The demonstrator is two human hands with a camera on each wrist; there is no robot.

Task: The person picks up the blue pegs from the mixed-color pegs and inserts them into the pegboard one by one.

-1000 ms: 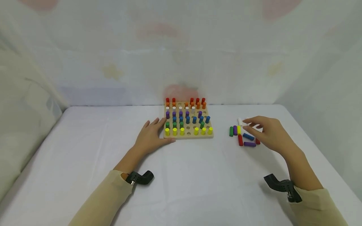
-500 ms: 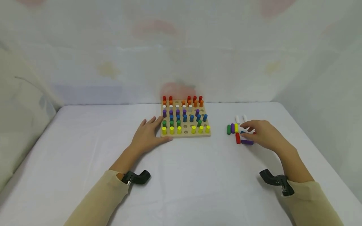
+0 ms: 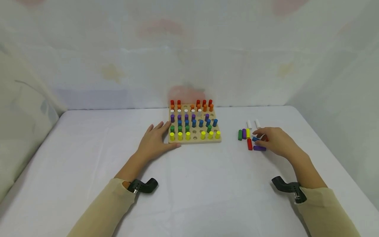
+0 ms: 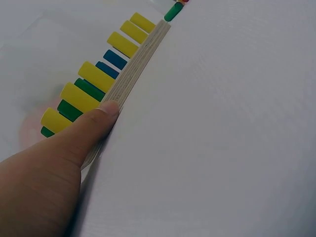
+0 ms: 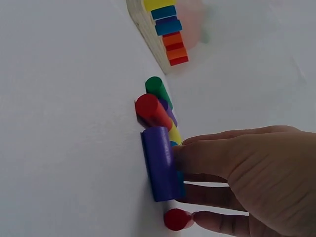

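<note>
Head view: a wooden peg board (image 3: 194, 140) sits mid-table on a white sheet (image 3: 189, 191), stocked with rows of red, orange, white, purple, blue, green and yellow pegs, several holes unfilled. Left hand (image 3: 155, 142) lies flat beside the board's near-left corner, fingers straight; left wrist view shows the thumb (image 4: 94, 123) pressed against the board's edge — holding nothing.

Right hand (image 3: 273, 141) is well apart from the board, over a small cluster of loose pegs. A green peg (image 3: 240, 135), a yellow peg (image 3: 248, 133) and a red peg (image 3: 250, 144) lie just left of the fingers; two white pegs (image 3: 253, 124) lie behind. Right wrist view: the fingertips (image 5: 190, 158) touch a purple peg (image 5: 159, 163) lying on its side — curled fingers, contact plain, firm grip not clear.
</note>
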